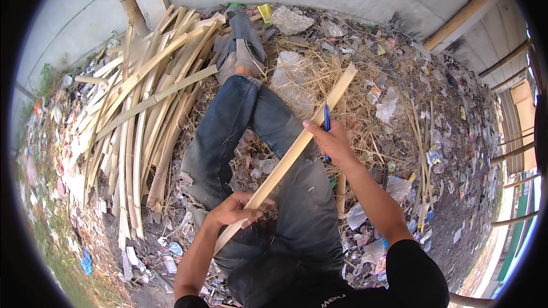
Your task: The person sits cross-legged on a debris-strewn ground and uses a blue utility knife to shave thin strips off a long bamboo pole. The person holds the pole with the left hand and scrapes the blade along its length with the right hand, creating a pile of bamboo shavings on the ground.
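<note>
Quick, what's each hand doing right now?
Left hand: closed around the long pale bamboo strip.
Right hand: closed on a blue-handled tool, against the strip.
</note>
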Demonstrator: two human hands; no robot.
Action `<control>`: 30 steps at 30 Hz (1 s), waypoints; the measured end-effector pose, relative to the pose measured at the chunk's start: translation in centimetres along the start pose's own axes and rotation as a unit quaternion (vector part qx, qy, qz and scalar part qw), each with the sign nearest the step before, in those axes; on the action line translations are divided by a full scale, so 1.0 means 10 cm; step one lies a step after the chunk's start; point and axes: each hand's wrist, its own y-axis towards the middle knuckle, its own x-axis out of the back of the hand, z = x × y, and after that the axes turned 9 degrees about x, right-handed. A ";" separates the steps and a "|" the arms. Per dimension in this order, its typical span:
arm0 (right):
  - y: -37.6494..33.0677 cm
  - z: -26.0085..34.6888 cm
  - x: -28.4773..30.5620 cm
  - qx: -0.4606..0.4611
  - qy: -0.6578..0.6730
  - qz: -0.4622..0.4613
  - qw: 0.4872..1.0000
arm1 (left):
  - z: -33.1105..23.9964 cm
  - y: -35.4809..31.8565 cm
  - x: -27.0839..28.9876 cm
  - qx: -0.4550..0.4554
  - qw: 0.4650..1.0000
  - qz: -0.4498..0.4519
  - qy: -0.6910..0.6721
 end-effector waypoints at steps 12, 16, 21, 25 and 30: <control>0.34 -0.03 0.47 0.017 -0.055 -0.089 0.994 | 0.03 0.00 -0.08 -0.017 0.999 -0.046 0.003; 0.20 -0.22 0.57 0.078 -0.246 -0.063 0.964 | 0.04 0.11 -0.12 0.011 0.993 -0.090 0.075; -0.23 -0.23 0.55 0.023 -0.254 -0.038 0.966 | 0.04 0.16 -0.14 0.070 0.987 -0.061 0.132; -0.61 -0.42 0.50 0.102 -0.331 -0.101 0.932 | 0.08 0.20 -0.14 0.110 0.983 -0.022 0.142; -1.04 -0.55 0.42 0.000 -0.389 -0.086 0.917 | 0.09 0.23 -0.22 0.149 0.966 -0.015 0.212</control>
